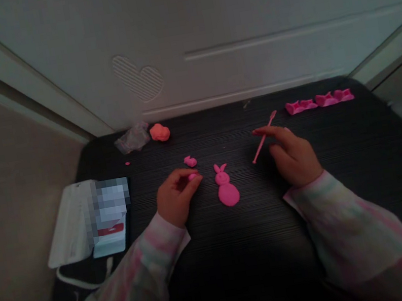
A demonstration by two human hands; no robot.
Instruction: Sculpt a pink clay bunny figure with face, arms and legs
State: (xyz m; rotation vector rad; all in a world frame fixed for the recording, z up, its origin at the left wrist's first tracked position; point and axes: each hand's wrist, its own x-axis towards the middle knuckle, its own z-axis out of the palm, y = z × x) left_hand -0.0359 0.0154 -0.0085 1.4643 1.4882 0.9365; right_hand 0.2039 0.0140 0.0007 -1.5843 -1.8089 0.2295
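Note:
My left hand [175, 196] pinches a small lump of pink modelling clay [192, 176] between thumb and fingertips, just left of a flat pink clay rabbit [226, 190]. The rabbit lies on the dark table, with two ears, a marked face and a round body. Behind my left fingers rests another small pink clay piece [190, 161]. My right hand [294, 155], to the right of the rabbit, has a thin pink modelling tool [259, 148] at its fingers, slanting down to the left. Part of the grip on the tool is hidden.
At the back left lie a crumpled clear plastic bag [133, 137] and an orange clay lump [160, 132]. Pink moulded trays [319, 101] stand at the back right. A phone [113, 239], a white case [71, 226] and a white cable [80, 281] are at left. A white panel [249, 70] rises behind the table.

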